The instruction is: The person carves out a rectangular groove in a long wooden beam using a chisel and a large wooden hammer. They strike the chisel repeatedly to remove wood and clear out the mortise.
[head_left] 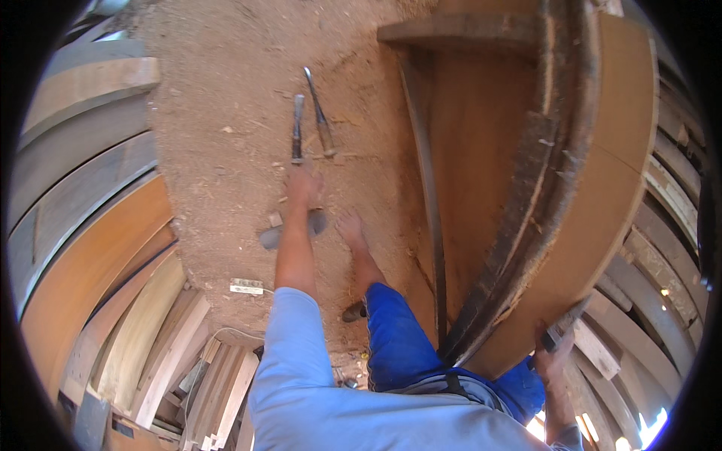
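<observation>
Chisels lie side by side on the sawdust-strewn ground, just left of the curved wooden frame. Left hand reaches down, touching their handle ends; grip unclear. Right hand is clasped around the frame's lower edge.

Two chisels lie on sawdust-strewn ground — dark blades pointing away, handles (one reddish-brown) nearer the person — side by side, slightly splayed.

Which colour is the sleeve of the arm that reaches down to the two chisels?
The sleeve is light blue; the head view shows it best, above the left hand near the chisels.
</observation>
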A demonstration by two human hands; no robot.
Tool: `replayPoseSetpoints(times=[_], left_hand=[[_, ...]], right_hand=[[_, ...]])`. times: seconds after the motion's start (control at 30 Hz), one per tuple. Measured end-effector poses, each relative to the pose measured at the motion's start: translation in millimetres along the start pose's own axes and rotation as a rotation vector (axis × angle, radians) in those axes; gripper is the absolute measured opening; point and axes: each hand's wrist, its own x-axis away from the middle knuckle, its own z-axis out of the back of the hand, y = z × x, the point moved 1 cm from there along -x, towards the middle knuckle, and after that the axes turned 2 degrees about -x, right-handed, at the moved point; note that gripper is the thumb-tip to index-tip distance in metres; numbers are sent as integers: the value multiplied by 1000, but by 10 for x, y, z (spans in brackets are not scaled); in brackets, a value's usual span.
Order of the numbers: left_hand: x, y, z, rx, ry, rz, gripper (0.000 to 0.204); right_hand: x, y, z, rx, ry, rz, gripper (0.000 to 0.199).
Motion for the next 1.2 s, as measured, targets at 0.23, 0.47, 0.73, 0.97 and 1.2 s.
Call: replayPoseSetpoints(times=[0.23, 0.47, 0.73, 0.97, 1.2], left_hand=[[-1305, -8, -474, 174, -8, 94, 87], [-1412, 537, -825, 5, 212, 309, 89], [161, 494, -948, 583, 11, 78, 57], [2228, 360, -978, 699, -91, 195, 40], [3399, 395, -809, 847, -75, 199, 29]], right_hand=[[95, 66, -115, 63, 229, -65, 59], [73, -182, -101, 133, 169, -136, 58], [212, 63, -113, 66, 190, -53, 56], [-39, 215, -113, -84, 157, 180, 34], [-145, 117, -90, -163, 152, 82, 32]])
